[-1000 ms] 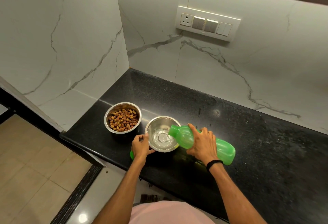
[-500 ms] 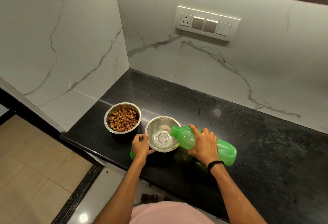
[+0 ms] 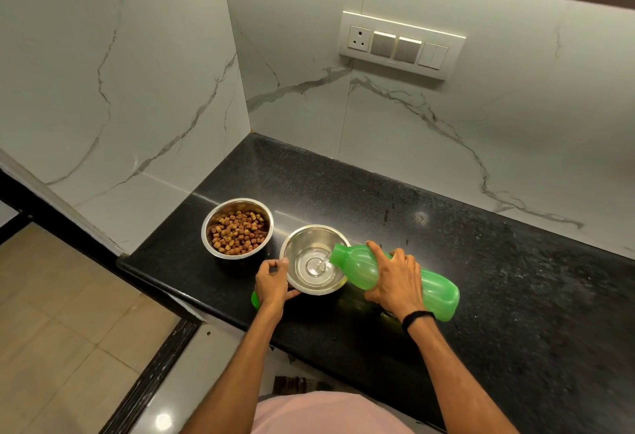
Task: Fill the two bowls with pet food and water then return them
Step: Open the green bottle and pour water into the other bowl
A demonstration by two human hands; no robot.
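Black speckled stone makes up the countertop (image 3: 446,244) that runs into the marble corner. A green plastic bottle (image 3: 439,291) lies tipped almost flat above it, with its open neck over the rim of the nearer steel bowl (image 3: 309,231), and a thin stream runs into the shallow water (image 3: 316,267) there. Just beside that bowl, to its left and a little farther back, the other steel bowl (image 3: 207,227) stands heaped with brown pet food (image 3: 238,232). The right hand (image 3: 395,279) wraps over the bottle's middle from above, knuckles up and wrist bent. The left hand (image 3: 271,282) curls round the nearer bowl's left rim, steadying it. Under that hand peeks something small and green (image 3: 255,301), possibly the bottle's cap. A black band (image 3: 417,318) circles the right wrist.
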